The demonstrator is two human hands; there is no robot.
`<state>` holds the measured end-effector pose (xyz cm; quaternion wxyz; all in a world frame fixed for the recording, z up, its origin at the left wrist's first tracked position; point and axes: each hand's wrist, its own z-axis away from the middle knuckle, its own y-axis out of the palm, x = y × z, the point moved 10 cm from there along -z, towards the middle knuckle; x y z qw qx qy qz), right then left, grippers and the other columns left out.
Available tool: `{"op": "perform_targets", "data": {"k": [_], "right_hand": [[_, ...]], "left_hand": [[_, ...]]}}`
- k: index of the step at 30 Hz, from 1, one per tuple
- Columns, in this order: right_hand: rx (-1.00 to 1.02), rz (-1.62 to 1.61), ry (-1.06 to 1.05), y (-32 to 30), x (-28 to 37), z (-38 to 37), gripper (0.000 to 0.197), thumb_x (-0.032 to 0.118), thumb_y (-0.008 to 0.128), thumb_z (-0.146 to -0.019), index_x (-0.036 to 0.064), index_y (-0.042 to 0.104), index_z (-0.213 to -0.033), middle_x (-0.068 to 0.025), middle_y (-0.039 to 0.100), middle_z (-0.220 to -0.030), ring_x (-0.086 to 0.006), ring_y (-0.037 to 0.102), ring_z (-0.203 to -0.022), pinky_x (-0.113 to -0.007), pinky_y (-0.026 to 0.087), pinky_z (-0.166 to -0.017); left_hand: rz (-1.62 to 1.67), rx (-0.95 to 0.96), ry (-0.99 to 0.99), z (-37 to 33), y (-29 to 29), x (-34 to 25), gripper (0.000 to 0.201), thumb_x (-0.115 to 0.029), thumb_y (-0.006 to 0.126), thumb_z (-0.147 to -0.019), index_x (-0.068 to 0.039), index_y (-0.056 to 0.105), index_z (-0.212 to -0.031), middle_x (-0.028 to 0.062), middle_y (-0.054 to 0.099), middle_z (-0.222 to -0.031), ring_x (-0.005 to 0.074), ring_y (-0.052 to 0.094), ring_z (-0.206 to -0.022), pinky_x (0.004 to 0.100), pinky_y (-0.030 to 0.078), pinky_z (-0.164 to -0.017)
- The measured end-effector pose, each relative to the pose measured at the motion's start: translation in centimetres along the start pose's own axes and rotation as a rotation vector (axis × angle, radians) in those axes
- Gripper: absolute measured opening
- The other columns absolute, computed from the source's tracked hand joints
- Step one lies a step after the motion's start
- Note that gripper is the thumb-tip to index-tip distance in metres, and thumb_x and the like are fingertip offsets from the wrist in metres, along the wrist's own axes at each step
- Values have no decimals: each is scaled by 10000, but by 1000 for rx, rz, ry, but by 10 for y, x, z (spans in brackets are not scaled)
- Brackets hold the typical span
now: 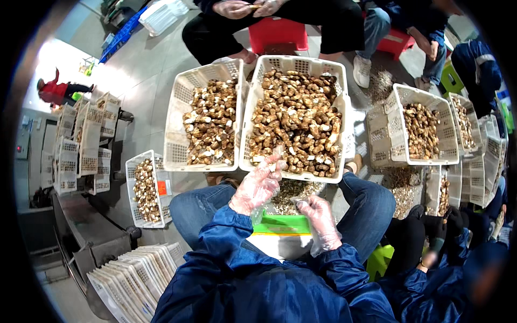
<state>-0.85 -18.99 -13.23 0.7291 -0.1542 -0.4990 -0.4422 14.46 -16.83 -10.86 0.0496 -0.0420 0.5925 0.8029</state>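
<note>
- Both arms wear dark blue, slightly shiny jacket sleeves with gathered cuffs.
- The left hand (257, 185) and right hand (321, 220) each wear a thin, clear, crinkled plastic glove.
- The legs wear blue denim jeans.

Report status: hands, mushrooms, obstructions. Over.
Left hand gloved, reaching into full mushroom crate. Right hand gloved, at lap; grip unclear. Second crate alongside, touching. Nothing blocking.

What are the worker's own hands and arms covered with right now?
Both forearms are in dark blue, slightly shiny jacket sleeves with gathered cuffs. The left hand and the right hand each wear a thin, clear, crinkled plastic glove, loose and baggy at the wrist. No watch, markings or cables show.
</note>
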Motion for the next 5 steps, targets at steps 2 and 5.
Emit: {"op": "perform_targets", "data": {"k": [2, 5], "right_hand": [[11, 12, -11, 9, 9, 2, 159, 82, 627, -861, 35, 540, -736, 50, 520, -684, -44, 439, -641, -216, 378, -580], [47, 138, -79, 25, 34, 9, 94, 88, 640, -857, 17, 603, -808, 30, 550, -727, -46, 450, -665, -227, 382, -592]], "left_hand": [[2, -40, 70, 25, 1, -4, 439, -74, 607, -885, -35, 460, -1297, 49, 570, -1023, 113, 552, -834, 214, 494, -682], [235, -108, 50, 49, -26, -6, 373, -87, 566, -908, -52, 489, -1271, 48, 580, -967, 131, 567, -810, 235, 504, -676]]}}
